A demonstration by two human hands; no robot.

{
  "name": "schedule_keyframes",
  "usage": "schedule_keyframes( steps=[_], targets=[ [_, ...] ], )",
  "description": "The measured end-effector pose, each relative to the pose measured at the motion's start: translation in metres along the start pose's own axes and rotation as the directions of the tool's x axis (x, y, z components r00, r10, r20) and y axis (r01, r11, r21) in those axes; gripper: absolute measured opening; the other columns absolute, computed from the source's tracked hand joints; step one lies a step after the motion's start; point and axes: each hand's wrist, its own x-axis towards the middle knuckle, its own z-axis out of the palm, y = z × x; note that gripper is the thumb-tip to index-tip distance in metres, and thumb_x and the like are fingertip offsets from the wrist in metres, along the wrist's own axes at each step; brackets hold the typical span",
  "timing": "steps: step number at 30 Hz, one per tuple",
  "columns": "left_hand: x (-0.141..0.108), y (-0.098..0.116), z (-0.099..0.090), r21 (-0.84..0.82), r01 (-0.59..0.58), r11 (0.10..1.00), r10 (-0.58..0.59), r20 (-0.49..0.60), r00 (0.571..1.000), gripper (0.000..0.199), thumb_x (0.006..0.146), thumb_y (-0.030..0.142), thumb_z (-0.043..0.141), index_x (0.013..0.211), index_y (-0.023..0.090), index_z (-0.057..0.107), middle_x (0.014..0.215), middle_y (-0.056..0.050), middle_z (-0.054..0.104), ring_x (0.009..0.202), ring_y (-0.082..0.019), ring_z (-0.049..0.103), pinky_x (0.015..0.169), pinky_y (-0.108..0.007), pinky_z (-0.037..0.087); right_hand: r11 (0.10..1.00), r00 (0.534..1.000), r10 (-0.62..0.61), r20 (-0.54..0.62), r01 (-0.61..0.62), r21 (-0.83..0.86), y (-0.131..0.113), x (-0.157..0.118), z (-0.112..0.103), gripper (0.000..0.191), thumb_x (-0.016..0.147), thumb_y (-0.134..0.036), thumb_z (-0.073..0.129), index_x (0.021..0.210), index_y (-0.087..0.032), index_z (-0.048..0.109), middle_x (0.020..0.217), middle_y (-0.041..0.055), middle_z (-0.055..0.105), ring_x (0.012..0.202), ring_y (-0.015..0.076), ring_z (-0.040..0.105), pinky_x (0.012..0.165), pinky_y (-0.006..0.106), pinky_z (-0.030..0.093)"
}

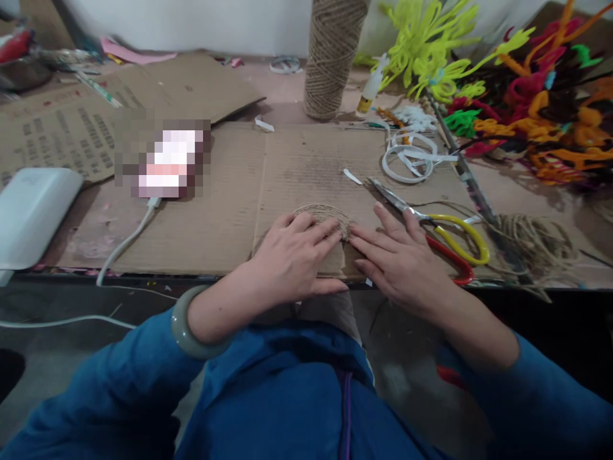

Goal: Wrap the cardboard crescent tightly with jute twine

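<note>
A flat round coil of jute twine (pixel 325 212) lies on the cardboard sheet (pixel 225 223) near the table's front edge. My left hand (pixel 299 255) rests flat over it, fingers stretched out, hiding most of the coil. At the coil's right edge the fingertips of my right hand (pixel 400 259) touch it, with the fingers extended. Beside my right hand lie scissors (pixel 431 220) with one yellow and one red handle, blades pointing up and left. A small white strip (pixel 353 176) lies just beyond the coil.
Behind stands a tall twine spool (pixel 332 61) next to a small glue bottle (pixel 372 89). Loose twine (pixel 536 243) and bright pipe-cleaner shapes (pixel 550 121) crowd the right. A white ribbon roll (pixel 412 160) lies nearer. Leftward are a blurred-out phone (pixel 170 163) and a white power bank (pixel 38 214).
</note>
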Motion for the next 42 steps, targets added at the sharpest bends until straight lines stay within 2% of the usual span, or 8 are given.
schedule_keyframes(
  steps=[3,7,15,19,23,30,36,42],
  targets=[
    [-0.001,0.000,0.001,0.005,-0.001,1.000,0.001,-0.011,1.000,0.073,0.087,0.067,0.049,0.137,0.014,0.053,0.146,-0.007,0.053,0.118,-0.031,0.051,0.096,-0.046,0.039,0.998,1.000,0.011,0.011,-0.011,0.056,0.004,-0.003,0.001,0.039,0.098,-0.029,0.042,0.128,-0.018,0.063,0.133,0.0095,0.064,0.144,0.0359,0.034,0.109,0.068,0.031],
    [-0.001,-0.001,0.001,0.010,0.000,1.000,0.001,-0.014,1.000,0.075,0.087,0.068,0.049,0.138,0.014,0.052,0.145,-0.007,0.054,0.118,-0.031,0.051,0.095,-0.046,0.039,1.000,1.000,0.014,-0.007,-0.014,0.024,0.004,-0.003,0.003,0.038,0.097,-0.027,0.044,0.129,-0.020,0.063,0.134,0.0092,0.064,0.146,0.0341,0.029,0.113,0.066,0.027],
    [0.000,0.000,0.000,-0.002,0.005,1.000,-0.005,-0.004,1.000,0.076,0.086,0.068,0.050,0.139,0.014,0.052,0.146,-0.009,0.054,0.117,-0.030,0.051,0.095,-0.045,0.039,0.999,1.000,-0.014,-0.028,0.013,-0.046,-0.001,0.002,0.004,0.034,0.096,-0.026,0.045,0.123,-0.021,0.066,0.129,0.0076,0.067,0.140,0.0364,0.040,0.111,0.068,0.027],
    [0.000,0.000,0.001,-0.018,0.004,1.000,-0.004,-0.012,1.000,0.075,0.086,0.068,0.051,0.139,0.014,0.052,0.146,-0.007,0.054,0.116,-0.030,0.051,0.095,-0.045,0.038,0.999,1.000,-0.026,-0.006,0.025,-0.044,0.001,0.001,0.005,0.036,0.099,-0.028,0.041,0.124,-0.019,0.064,0.131,0.0067,0.065,0.140,0.0392,0.039,0.109,0.068,0.031],
    [0.000,-0.001,0.001,-0.022,0.007,1.000,-0.007,-0.016,1.000,0.074,0.086,0.068,0.050,0.138,0.015,0.052,0.145,-0.007,0.054,0.119,-0.031,0.050,0.095,-0.044,0.038,0.998,0.999,-0.004,-0.053,0.001,-0.057,-0.002,0.000,0.007,0.034,0.098,-0.028,0.043,0.122,-0.019,0.065,0.130,0.0077,0.066,0.140,0.0375,0.041,0.111,0.069,0.025],
    [0.000,-0.001,0.001,-0.020,0.009,1.000,-0.010,-0.027,1.000,0.072,0.085,0.069,0.051,0.137,0.018,0.054,0.145,-0.005,0.055,0.120,-0.031,0.050,0.095,-0.045,0.039,0.999,0.999,0.017,-0.044,-0.018,-0.026,-0.001,0.000,0.010,0.035,0.098,-0.031,0.043,0.124,-0.020,0.065,0.131,0.0084,0.066,0.142,0.0358,0.037,0.111,0.068,0.025],
    [0.000,-0.001,0.003,-0.024,0.020,1.000,-0.021,-0.041,0.999,0.075,0.084,0.069,0.052,0.136,0.015,0.055,0.144,-0.006,0.056,0.118,-0.031,0.050,0.095,-0.045,0.040,0.999,1.000,0.022,-0.021,-0.023,-0.032,0.000,0.001,0.011,0.038,0.098,-0.031,0.040,0.123,-0.019,0.066,0.131,0.0077,0.065,0.141,0.0370,0.039,0.109,0.069,0.029],
    [0.000,-0.002,0.005,-0.009,0.012,1.000,-0.013,-0.042,0.999,0.076,0.085,0.070,0.049,0.136,0.014,0.055,0.145,-0.007,0.055,0.118,-0.032,0.050,0.095,-0.044,0.040,0.997,0.999,0.046,-0.002,-0.046,-0.068,-0.003,0.002,0.010,0.039,0.098,-0.031,0.041,0.124,-0.019,0.066,0.131,0.0081,0.065,0.141,0.0365,0.039,0.112,0.069,0.024]
  ],
)
